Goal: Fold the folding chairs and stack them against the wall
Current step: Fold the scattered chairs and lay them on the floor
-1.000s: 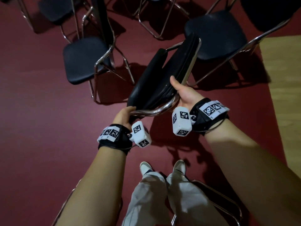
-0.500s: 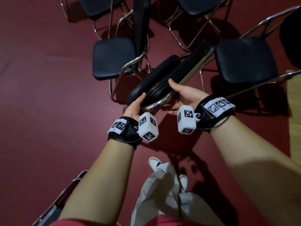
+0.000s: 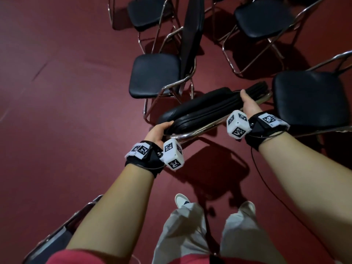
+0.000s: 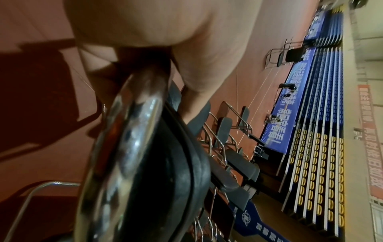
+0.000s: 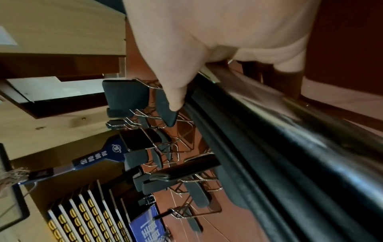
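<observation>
I have the folded black padded chair with the chrome tube frame (image 3: 205, 109) lifted off the dark red floor (image 3: 66, 111), lying roughly level in front of me. My left hand (image 3: 159, 131) curls round its near end, thumb over the cushion edge and fingers under the chrome tube (image 4: 128, 131), as the left wrist view shows. My right hand (image 3: 249, 104) grips the far side, thumb laid along the top of the black padding and fingers wrapped beneath the rail (image 5: 290, 117). So both hands are closed on the chair, one at each end.

The step, as I judge it, is carrying this chair to the wall. To do it well I want the seat and back held pressed together so the frame does not swing open, which means keeping my thumbs bearing down on the padding. An open black chair (image 3: 154, 75) stands just beyond my left hand and another open chair (image 3: 310, 98) sits close by my right, so I should lift the load clear and turn it end-on before stepping between them. A further chair frame (image 3: 57, 233) is near my left leg; I need to mind my feet there. No wall shows in the head view, so I cannot tell how far I must go.
</observation>
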`<state>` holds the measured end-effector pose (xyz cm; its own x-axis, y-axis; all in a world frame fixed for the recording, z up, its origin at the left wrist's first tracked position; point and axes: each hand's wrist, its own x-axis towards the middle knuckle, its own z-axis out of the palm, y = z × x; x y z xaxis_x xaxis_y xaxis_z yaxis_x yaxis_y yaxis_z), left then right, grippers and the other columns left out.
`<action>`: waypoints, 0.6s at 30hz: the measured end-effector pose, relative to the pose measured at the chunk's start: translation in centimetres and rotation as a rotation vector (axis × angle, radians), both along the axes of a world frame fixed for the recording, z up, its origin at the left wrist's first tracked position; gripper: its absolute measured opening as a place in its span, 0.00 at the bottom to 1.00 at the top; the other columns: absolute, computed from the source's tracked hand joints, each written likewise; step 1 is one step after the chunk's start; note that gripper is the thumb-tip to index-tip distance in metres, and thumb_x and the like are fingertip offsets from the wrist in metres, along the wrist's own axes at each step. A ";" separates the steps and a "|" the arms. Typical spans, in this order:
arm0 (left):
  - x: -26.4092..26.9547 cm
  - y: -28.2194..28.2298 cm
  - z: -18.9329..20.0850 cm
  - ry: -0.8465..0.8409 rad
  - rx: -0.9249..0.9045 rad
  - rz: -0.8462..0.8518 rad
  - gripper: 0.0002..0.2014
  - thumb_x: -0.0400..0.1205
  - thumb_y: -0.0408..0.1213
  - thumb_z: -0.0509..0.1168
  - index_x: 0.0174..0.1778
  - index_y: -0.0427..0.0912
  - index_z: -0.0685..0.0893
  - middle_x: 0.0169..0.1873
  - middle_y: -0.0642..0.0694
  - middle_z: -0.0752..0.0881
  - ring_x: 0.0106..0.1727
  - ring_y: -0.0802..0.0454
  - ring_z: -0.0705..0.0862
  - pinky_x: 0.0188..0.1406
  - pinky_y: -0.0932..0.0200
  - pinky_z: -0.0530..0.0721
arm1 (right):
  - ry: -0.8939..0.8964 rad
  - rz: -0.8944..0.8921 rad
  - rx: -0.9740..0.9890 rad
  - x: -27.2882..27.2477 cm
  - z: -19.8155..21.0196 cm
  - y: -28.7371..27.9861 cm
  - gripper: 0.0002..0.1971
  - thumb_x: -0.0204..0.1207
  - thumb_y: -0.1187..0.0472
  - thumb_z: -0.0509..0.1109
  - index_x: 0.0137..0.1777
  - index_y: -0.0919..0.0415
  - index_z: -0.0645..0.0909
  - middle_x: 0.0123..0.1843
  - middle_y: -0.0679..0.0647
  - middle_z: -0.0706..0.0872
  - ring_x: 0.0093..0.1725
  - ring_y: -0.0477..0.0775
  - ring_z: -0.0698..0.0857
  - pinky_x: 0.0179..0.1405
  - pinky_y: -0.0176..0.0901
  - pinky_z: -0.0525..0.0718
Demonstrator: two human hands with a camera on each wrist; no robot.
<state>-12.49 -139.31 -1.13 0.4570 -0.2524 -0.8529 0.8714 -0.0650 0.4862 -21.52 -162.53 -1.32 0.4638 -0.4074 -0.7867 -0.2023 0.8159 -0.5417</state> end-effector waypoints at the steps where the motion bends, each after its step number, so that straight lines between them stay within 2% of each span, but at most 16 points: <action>1: -0.3 -0.1 0.0 -0.015 0.015 0.004 0.14 0.86 0.36 0.64 0.66 0.34 0.82 0.34 0.40 0.89 0.27 0.47 0.89 0.23 0.57 0.87 | 0.002 0.027 -0.001 -0.2 0.0 -0.3 0.21 0.82 0.41 0.67 0.48 0.61 0.81 0.33 0.59 0.91 0.26 0.56 0.90 0.20 0.47 0.86; 3: -1.3 -0.5 0.1 -0.043 0.035 0.044 0.10 0.87 0.36 0.63 0.58 0.33 0.83 0.27 0.42 0.87 0.21 0.49 0.86 0.18 0.61 0.83 | -0.010 0.083 0.039 -0.7 -0.7 -1.2 0.22 0.79 0.40 0.71 0.51 0.62 0.81 0.45 0.61 0.91 0.35 0.59 0.92 0.33 0.54 0.91; 5: -2.9 -0.6 0.5 -0.068 0.049 0.127 0.09 0.88 0.37 0.62 0.49 0.35 0.82 0.20 0.44 0.86 0.17 0.51 0.84 0.14 0.63 0.80 | 0.000 0.162 0.090 -1.2 -1.1 -2.2 0.23 0.78 0.40 0.72 0.52 0.63 0.80 0.53 0.62 0.89 0.45 0.63 0.91 0.49 0.63 0.90; 6: -3.8 -0.6 0.5 -0.088 0.041 0.178 0.10 0.88 0.38 0.62 0.48 0.35 0.82 0.20 0.43 0.86 0.17 0.50 0.84 0.14 0.63 0.81 | 0.001 0.204 0.105 -1.4 -1.1 -2.4 0.23 0.78 0.40 0.71 0.51 0.63 0.80 0.55 0.60 0.88 0.50 0.63 0.90 0.58 0.65 0.86; 7: -4.8 -0.7 0.5 -0.101 0.011 0.251 0.12 0.89 0.40 0.62 0.52 0.34 0.83 0.24 0.42 0.88 0.21 0.49 0.87 0.18 0.60 0.84 | -0.008 0.239 0.126 -1.5 -1.2 -2.6 0.23 0.79 0.40 0.71 0.52 0.64 0.80 0.60 0.59 0.88 0.58 0.64 0.89 0.65 0.67 0.82; 9: -7.5 -1.0 -0.2 -0.101 -0.107 0.455 0.18 0.89 0.47 0.61 0.59 0.35 0.85 0.39 0.37 0.91 0.39 0.41 0.92 0.38 0.49 0.91 | -0.023 0.303 0.172 -2.0 -1.4 -2.7 0.26 0.78 0.40 0.71 0.60 0.64 0.80 0.73 0.59 0.80 0.73 0.63 0.80 0.73 0.68 0.76; 11: -10.4 -1.4 -0.8 -0.088 -0.170 0.636 0.20 0.87 0.54 0.62 0.54 0.39 0.86 0.50 0.33 0.90 0.55 0.35 0.89 0.60 0.35 0.85 | -0.020 0.351 0.182 -2.9 -1.6 -2.7 0.30 0.78 0.39 0.71 0.70 0.62 0.78 0.79 0.59 0.72 0.78 0.62 0.73 0.75 0.66 0.73; 12: -11.7 -1.6 -1.2 -0.091 -0.188 0.671 0.22 0.84 0.57 0.65 0.56 0.39 0.86 0.55 0.32 0.89 0.60 0.32 0.88 0.65 0.31 0.82 | -0.022 0.369 0.183 -3.2 -1.7 -2.5 0.31 0.78 0.40 0.71 0.73 0.61 0.77 0.81 0.59 0.70 0.79 0.62 0.72 0.76 0.65 0.72; 13: -13.2 -2.0 -1.4 -0.095 -0.187 0.707 0.26 0.81 0.58 0.69 0.64 0.40 0.85 0.59 0.32 0.88 0.61 0.31 0.88 0.65 0.28 0.82 | -0.020 0.392 0.194 -3.9 -2.0 -2.5 0.33 0.78 0.40 0.71 0.76 0.60 0.75 0.81 0.58 0.69 0.79 0.62 0.71 0.76 0.65 0.72; 15: -15.5 -2.3 -2.0 -0.101 -0.141 0.753 0.38 0.73 0.51 0.79 0.78 0.46 0.76 0.64 0.33 0.86 0.59 0.30 0.89 0.53 0.29 0.87 | -0.009 0.462 0.230 -5.3 -2.7 -2.3 0.34 0.77 0.39 0.72 0.76 0.59 0.74 0.80 0.57 0.72 0.79 0.61 0.72 0.75 0.66 0.74; 17: -17.6 -2.0 -2.3 -0.069 -0.084 0.826 0.40 0.72 0.45 0.80 0.80 0.54 0.72 0.66 0.33 0.85 0.56 0.30 0.90 0.39 0.32 0.89 | 0.017 0.530 0.249 -6.5 -3.7 -2.2 0.33 0.75 0.39 0.74 0.73 0.60 0.75 0.78 0.58 0.74 0.78 0.63 0.73 0.74 0.68 0.74; 18: -18.9 -1.7 -2.9 -0.049 -0.106 0.874 0.38 0.74 0.45 0.79 0.80 0.55 0.72 0.67 0.33 0.84 0.56 0.29 0.89 0.38 0.31 0.88 | 0.040 0.566 0.245 -7.3 -4.2 -2.1 0.33 0.74 0.40 0.75 0.72 0.60 0.75 0.77 0.59 0.77 0.76 0.66 0.76 0.72 0.69 0.77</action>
<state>-31.40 -140.98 -4.01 0.5589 0.1282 -0.8193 0.5662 0.6629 0.4899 -28.86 -164.62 -5.51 0.5231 0.0883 -0.8477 -0.6565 0.6760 -0.3347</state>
